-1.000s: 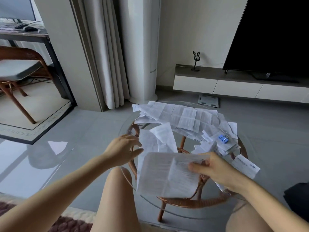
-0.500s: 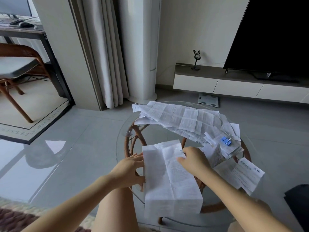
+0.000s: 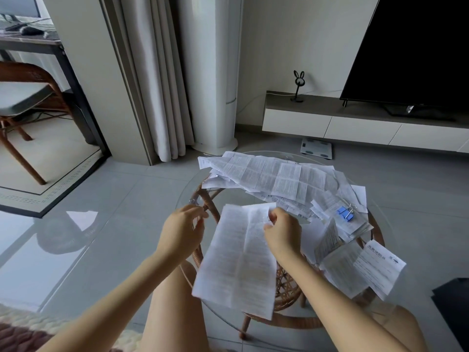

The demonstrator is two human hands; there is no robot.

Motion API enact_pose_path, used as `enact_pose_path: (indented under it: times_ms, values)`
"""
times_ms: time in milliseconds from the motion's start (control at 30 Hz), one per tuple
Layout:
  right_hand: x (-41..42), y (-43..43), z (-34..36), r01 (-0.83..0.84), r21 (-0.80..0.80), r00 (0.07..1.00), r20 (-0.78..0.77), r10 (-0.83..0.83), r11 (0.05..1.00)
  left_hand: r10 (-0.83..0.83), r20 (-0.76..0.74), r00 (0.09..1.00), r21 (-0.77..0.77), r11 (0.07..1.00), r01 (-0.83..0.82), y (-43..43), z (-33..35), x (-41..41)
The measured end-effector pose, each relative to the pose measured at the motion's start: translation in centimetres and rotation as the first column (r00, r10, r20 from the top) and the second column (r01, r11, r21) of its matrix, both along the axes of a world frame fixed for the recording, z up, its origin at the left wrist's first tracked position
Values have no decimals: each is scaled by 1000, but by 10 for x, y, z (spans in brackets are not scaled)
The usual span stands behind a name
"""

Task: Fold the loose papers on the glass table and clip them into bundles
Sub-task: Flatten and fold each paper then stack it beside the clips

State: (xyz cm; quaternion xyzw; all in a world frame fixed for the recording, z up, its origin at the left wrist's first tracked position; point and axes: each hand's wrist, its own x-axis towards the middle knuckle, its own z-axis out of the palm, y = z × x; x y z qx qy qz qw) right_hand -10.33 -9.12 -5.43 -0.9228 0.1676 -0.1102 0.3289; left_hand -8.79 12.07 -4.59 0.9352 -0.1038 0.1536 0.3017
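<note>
A grey-tiled living room, with a television (image 3: pixel 411 52) on a low white cabinet (image 3: pixel 355 124) and a pale curtain (image 3: pixel 157 85), surrounds the round glass table (image 3: pixel 233 198) on its rattan base (image 3: pixel 286 288); a heap of loose papers (image 3: pixel 274 176) covers the table's far side; to the right a blue binder clip (image 3: pixel 345 214) sits on a small bundle (image 3: pixel 356 226); the folded sheet (image 3: pixel 238 260) lies at the near side, its long axis running away from the person, the far end pointing at the heap, the near end hanging past the rim; the right hand (image 3: pixel 281 235) pinches its far right corner; the left hand (image 3: pixel 182 229) hovers just beside its left edge, fingers bent, and whether it grasps anything cannot be told.
</note>
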Motion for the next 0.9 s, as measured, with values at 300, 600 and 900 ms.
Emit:
enact_pose_path:
  times_ms: [300, 600, 900]
  values:
    - [-10, 33, -8, 152, 201, 988, -67, -142, 968, -168, -285, 944, 486, 823, 293, -44, -31, -24]
    - [6, 17, 3, 100, 64, 990, -110, -93, 993, -228, -230, 946, 409, 860, 307, -34, -58, -31]
    - [13, 6, -2, 80, 106, 993, -89, -71, 991, -243, -236, 941, 386, 865, 321, -35, -57, -25]
